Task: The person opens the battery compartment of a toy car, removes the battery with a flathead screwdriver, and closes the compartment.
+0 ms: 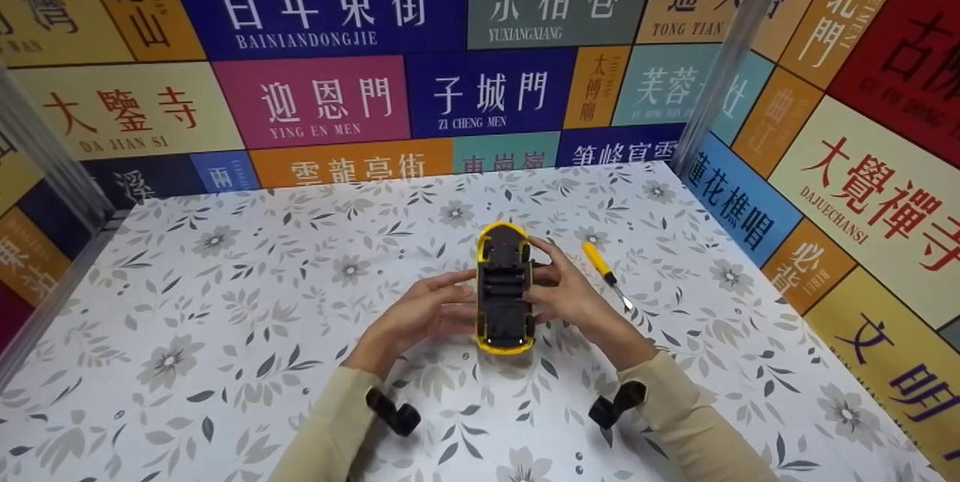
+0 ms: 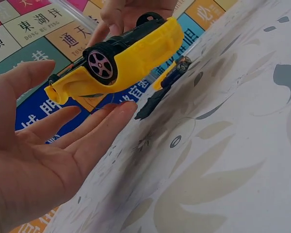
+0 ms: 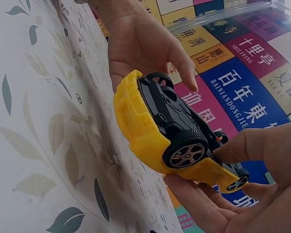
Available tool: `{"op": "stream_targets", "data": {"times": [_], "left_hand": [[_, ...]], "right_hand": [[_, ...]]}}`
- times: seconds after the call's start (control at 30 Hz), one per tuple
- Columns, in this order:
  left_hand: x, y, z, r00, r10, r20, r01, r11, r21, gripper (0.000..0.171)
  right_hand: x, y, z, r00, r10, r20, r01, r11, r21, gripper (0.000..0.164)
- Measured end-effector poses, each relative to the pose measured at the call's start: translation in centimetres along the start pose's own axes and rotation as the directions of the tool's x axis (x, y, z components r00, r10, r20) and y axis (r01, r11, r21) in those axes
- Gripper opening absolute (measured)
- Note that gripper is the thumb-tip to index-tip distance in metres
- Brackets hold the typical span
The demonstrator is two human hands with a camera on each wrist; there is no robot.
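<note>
A yellow toy car (image 1: 504, 317) is upside down above the table, its black underside turned up and its black wheels (image 3: 185, 149) showing. My right hand (image 1: 571, 294) grips it by one side. In the right wrist view, the thumb presses on the black underside while the fingers lie under the yellow body. My left hand (image 1: 427, 309) is at the car's other side with its fingers extended. In the left wrist view, those fingers reach beneath the body and the thumb stands apart from it; whether the fingertips touch the car I cannot tell.
To the right of the right hand, a screwdriver (image 1: 600, 264) with a yellow handle lies on the table. A white floral cloth (image 1: 300, 264) covers the tabletop. Panels with coloured signs (image 1: 315, 95) rise behind and on both sides.
</note>
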State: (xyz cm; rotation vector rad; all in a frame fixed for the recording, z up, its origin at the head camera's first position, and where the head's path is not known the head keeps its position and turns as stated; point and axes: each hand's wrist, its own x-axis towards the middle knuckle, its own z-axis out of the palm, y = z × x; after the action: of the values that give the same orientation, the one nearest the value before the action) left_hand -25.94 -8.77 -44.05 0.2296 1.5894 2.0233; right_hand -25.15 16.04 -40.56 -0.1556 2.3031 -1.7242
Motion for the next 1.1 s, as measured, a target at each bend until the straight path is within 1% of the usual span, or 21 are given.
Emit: {"op": "stream_targets", "data": {"times": [0.1, 0.2, 0.4, 0.53, 0.63, 0.7, 0.8, 0.83, 0.93, 1.0, 1.07, 1.1], "left_hand": [[0.0, -0.1, 0.0, 1.0, 0.017, -0.014, -0.018, 0.999, -0.036, 0.062], [0.0, -0.2, 0.1, 0.999, 0.034, -0.014, -0.035, 0.998, -0.059, 0.067], [0.1, -0.5, 0.3, 0.995, 0.094, 0.015, -0.093, 0.993, -0.07, 0.08], [0.2, -0.6, 0.3, 0.993, 0.114, 0.009, -0.113, 0.991, -0.07, 0.081], [0.2, -0.6, 0.3, 0.992, 0.125, -0.001, -0.124, 0.99, -0.065, 0.081], [0.2, -0.7, 0.3, 0.992, 0.128, -0.005, -0.128, 0.99, -0.065, 0.08], [0.2, -0.9, 0.3, 0.992, 0.129, -0.013, -0.13, 0.989, -0.065, 0.081], [0.2, -0.9, 0.3, 0.992, 0.128, -0.017, -0.129, 0.99, -0.065, 0.081], [0.3, -1.0, 0.3, 0.992, 0.123, -0.034, -0.124, 0.99, -0.061, 0.082], [0.4, -1.1, 0.3, 0.992, 0.116, -0.046, -0.119, 0.991, -0.06, 0.082], [0.4, -1.1, 0.3, 0.993, 0.109, -0.052, -0.112, 0.992, -0.057, 0.082], [0.4, -1.1, 0.3, 0.993, 0.104, -0.056, -0.107, 0.993, -0.055, 0.082]], "right_hand": [[0.0, 0.0, 0.2, 1.0, -0.006, 0.01, 0.006, 1.0, -0.008, 0.087], [-0.1, 0.1, 0.4, 1.0, -0.019, 0.012, 0.019, 1.0, -0.01, 0.086], [0.0, 0.3, 0.4, 0.998, -0.053, 0.038, 0.054, 0.998, -0.029, 0.08], [0.1, 0.3, 0.1, 0.997, -0.054, 0.05, 0.055, 0.998, -0.012, 0.076], [0.3, 0.3, -0.3, 0.996, -0.063, 0.06, 0.063, 0.998, 0.009, 0.072], [0.5, 0.4, -0.9, 0.996, -0.07, 0.055, 0.07, 0.998, 0.005, 0.068], [0.7, 0.6, -2.0, 0.995, -0.09, 0.031, 0.092, 0.994, -0.062, 0.064], [0.8, 0.6, -2.5, 0.995, -0.1, 0.017, 0.101, 0.99, -0.098, 0.062], [1.0, 0.9, -4.0, 0.988, -0.153, -0.011, 0.146, 0.963, -0.227, 0.059], [1.2, 1.0, -5.1, 0.983, -0.179, -0.046, 0.157, 0.941, -0.301, 0.057], [1.3, 1.3, -6.2, 0.977, -0.195, -0.088, 0.152, 0.923, -0.354, 0.055], [1.4, 1.4, -6.8, 0.975, -0.191, -0.115, 0.136, 0.919, -0.371, 0.055]]}}
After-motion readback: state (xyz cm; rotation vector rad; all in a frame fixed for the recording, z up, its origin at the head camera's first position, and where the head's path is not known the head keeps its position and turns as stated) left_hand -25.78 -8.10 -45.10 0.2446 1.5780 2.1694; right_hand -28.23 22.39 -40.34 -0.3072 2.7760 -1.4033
